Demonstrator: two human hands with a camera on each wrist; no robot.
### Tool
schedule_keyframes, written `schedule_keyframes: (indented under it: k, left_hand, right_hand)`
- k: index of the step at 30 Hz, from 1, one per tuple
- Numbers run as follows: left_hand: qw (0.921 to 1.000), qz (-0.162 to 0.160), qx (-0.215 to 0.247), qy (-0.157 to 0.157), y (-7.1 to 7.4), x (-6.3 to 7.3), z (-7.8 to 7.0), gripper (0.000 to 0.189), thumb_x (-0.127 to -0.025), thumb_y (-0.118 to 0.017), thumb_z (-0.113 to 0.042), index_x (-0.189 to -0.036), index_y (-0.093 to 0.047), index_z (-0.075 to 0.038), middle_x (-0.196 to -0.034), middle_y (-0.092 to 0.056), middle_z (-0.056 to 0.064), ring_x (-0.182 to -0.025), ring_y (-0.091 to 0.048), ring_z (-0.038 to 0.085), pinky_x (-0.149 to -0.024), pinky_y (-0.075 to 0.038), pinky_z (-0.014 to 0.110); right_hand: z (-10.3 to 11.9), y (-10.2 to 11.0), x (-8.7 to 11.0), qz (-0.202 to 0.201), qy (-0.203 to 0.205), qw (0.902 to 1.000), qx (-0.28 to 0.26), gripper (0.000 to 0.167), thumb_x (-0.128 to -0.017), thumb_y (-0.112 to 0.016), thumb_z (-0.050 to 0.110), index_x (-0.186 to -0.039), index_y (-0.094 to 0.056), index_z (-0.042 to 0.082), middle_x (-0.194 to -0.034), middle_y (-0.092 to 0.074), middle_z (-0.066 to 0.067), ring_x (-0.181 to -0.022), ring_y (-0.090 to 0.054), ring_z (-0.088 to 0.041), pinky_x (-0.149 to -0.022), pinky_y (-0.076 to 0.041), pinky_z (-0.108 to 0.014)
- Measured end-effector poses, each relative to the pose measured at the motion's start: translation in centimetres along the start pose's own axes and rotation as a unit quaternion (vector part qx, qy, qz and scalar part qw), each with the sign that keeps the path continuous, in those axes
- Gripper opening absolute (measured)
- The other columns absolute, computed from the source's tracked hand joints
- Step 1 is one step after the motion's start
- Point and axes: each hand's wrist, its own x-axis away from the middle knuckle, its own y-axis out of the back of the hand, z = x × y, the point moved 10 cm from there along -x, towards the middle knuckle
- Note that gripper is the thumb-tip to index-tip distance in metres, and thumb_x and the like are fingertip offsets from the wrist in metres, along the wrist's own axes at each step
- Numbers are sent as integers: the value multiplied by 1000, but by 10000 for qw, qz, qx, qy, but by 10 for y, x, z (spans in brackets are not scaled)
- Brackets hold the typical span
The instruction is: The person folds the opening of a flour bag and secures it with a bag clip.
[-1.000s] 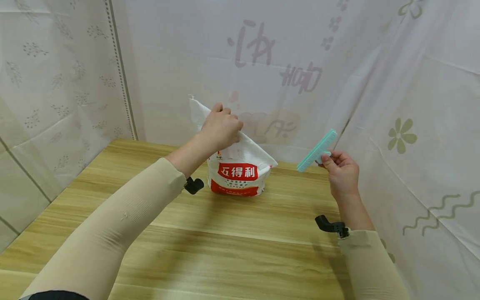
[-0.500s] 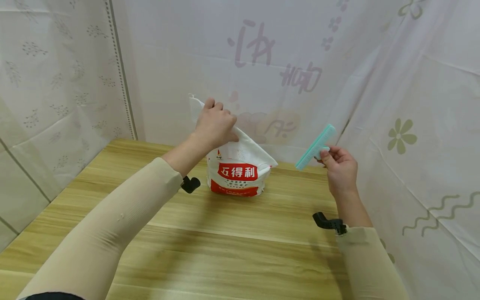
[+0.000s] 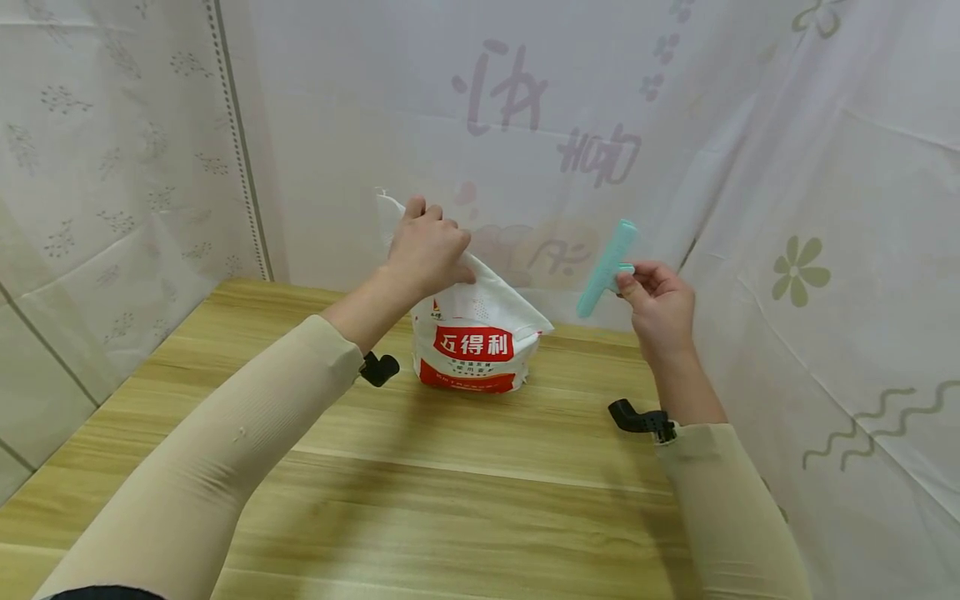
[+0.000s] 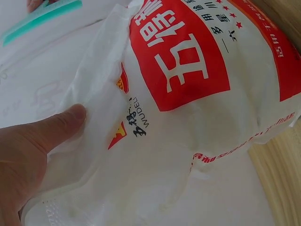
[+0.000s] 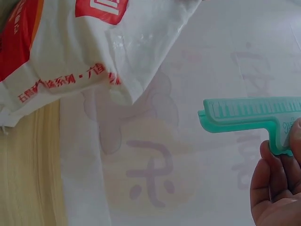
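Note:
A white flour bag (image 3: pixel 474 346) with red printed panels stands upright near the back of the table. My left hand (image 3: pixel 429 250) grips its folded top edge, the thumb lying on the near side; in the left wrist view the thumb (image 4: pixel 61 125) presses the white plastic. To the right of the bag and apart from it, my right hand (image 3: pixel 663 307) pinches the short handle of a mint-green bag clip (image 3: pixel 606 271), held tilted in the air. The clip's long ridged bar (image 5: pixel 249 110) shows in the right wrist view, its tail between thumb and fingers.
The wood-grain table (image 3: pixel 420 517) reaches toward me from under the bag. A printed white curtain (image 3: pixel 337 125) hangs close behind it, and another curtain (image 3: pixel 862 250) runs along the right. Black wrist mounts (image 3: pixel 641 419) stick out from the sleeves.
My right hand has moved up and left with the bag clip, bringing it nearer the bag and turning it more upright. The left hand shifted slightly left along the bag's top, then stayed.

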Motion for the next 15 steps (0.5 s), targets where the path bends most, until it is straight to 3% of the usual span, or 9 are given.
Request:
schedule_keyframes:
  k: [8,15]
  left_hand:
    - [10000,12,6,-3,-1,0,1,42,-95,-82,-54,-113,-80,-15,-106,-78,6,-103,-61,30,-108,-31,49]
    - [10000,14,4,0,0,0,1,43,-95,-82,-53,-115,-80,-15,-108,-79,7,-105,-63,30,-109,-32,49]
  right_hand:
    - [10,-34,-6,391,115,9955,853,9,-102,-78,16,-107,-75,9,-93,-73,9,-87,-70,-8,-85,-60,-15]
    - [16,-60,-8,908,195,9799,1765,25,-105,-76,24,-118,-72,3,-97,-71,15,-94,-71,-10,-88,-57,-16]
